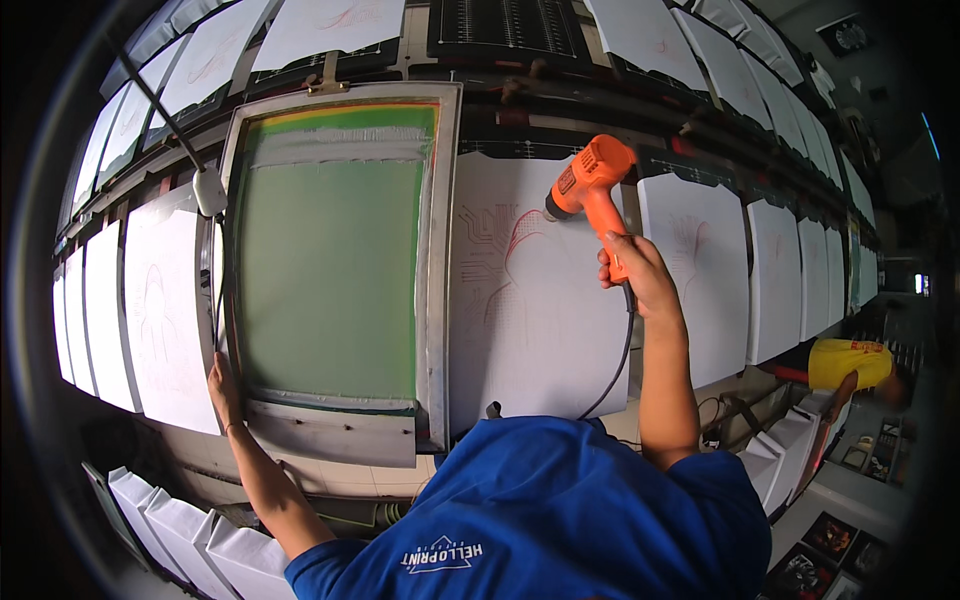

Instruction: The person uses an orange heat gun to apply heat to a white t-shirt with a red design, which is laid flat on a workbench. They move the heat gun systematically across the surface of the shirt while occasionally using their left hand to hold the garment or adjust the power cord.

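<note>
An orange heat gun (pixel 598 185) is gripped by its handle in my right hand (pixel 645 272). Its dark nozzle points left and down over a white printed sheet (pixel 560 330) with red and grey line art, close to the red curve. A black cord runs from the handle toward my body. To the left lies a screen-printing frame (pixel 437 260) with green mesh (pixel 325 260); grey ink streaks its far end. My left hand (pixel 226 392) is closed at the frame's left edge, where a thin black cable hangs; what its fingers hold is unclear.
White sheets on boards (pixel 695 270) line both sides and the far row. A white box on a rod (pixel 209 192) stands by the frame's left edge. A dark gridded board (pixel 510 28) lies at the far side. Another person in a yellow shirt (pixel 850 364) is at the right.
</note>
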The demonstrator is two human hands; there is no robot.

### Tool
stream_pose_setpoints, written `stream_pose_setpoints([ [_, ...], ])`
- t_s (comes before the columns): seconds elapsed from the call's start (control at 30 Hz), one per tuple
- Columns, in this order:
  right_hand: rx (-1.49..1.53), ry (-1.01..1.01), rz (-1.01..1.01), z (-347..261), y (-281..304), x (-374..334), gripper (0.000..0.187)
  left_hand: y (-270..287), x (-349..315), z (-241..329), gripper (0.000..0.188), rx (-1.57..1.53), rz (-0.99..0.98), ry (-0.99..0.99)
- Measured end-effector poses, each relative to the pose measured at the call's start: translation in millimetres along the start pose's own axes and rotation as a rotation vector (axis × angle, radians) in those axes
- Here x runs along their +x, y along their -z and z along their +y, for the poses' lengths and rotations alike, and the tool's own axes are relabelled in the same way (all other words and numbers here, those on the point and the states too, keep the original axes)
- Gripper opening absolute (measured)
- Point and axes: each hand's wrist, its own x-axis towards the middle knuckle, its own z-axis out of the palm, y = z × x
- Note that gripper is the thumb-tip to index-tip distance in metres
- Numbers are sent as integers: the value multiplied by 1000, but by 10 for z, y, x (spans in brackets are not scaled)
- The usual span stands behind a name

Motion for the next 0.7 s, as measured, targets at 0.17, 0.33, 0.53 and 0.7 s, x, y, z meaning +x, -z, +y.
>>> stream_pose_setpoints([
  [0.17, 38, -3, -29, 15, 55, 15, 39, -33, -77, 76, 62, -12, 34, 33],
  [0.33, 25, 8, -81, -10, 64, 39, 39, -77, -70, -72, 62, -120, 73, 101],
  [0.53, 41, -16, -97, -18, 43, 72, 38, -72, 29, -346, 62, -226, 57, 67],
  [0.7, -8, -18, -167, 37, 84, 0, 37, -68, 27, -279, 63, -198, 52, 176],
])
